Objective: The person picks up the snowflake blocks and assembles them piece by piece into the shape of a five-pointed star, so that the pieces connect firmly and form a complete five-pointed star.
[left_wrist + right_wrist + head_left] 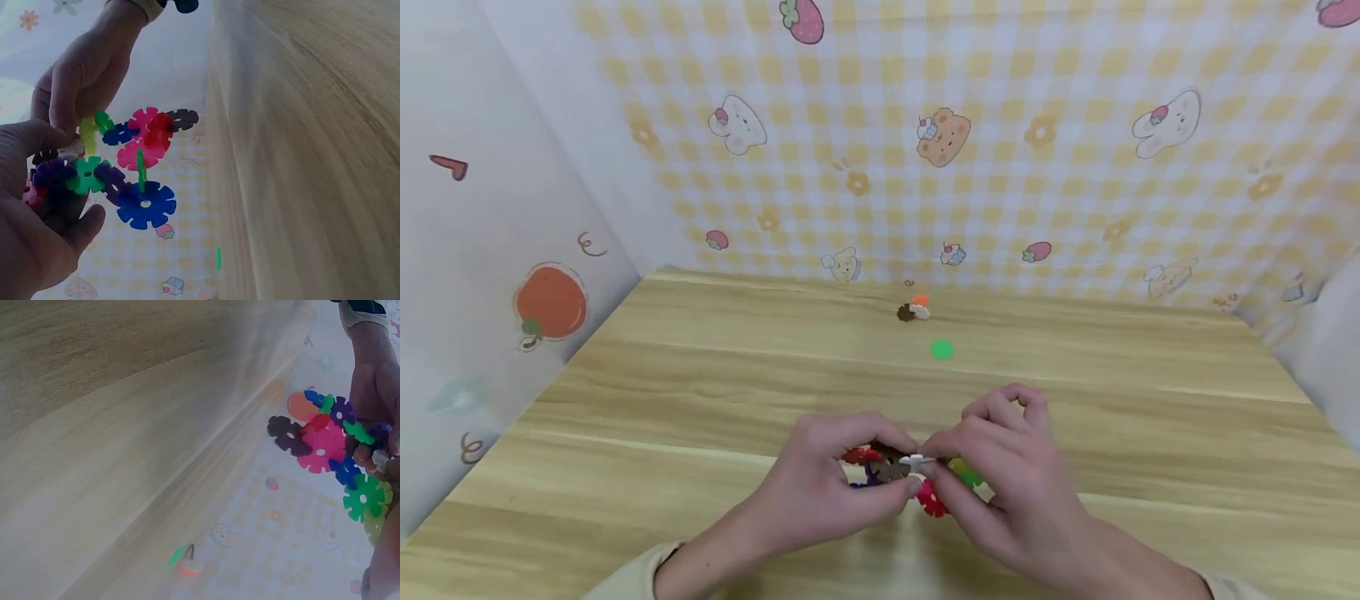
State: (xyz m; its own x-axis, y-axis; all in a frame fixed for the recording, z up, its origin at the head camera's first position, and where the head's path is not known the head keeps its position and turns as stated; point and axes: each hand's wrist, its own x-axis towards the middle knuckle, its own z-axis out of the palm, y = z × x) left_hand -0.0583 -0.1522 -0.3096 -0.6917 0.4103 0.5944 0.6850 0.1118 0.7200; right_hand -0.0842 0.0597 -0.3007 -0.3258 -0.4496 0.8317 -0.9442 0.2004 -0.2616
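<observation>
Both hands hold one linked string of notched, flower-shaped plastic discs close above the table. My left hand (827,487) pinches the string by a brown disc (891,469). Facing it, my right hand (1018,475) pinches a white disc (914,459) against the brown one; whether the two are slotted together I cannot tell. From the hands hang more joined discs: a blue disc (160,209) in the left wrist view, and a pink disc (332,445) and a green disc (354,507) in the right wrist view. Fingers hide part of the string.
On the wooden table (700,375), beyond the hands, lies a single green disc (942,350). Farther back sits a small group of orange, white and brown discs (920,312). A printed checked cloth (880,108) rises along the table's back edge.
</observation>
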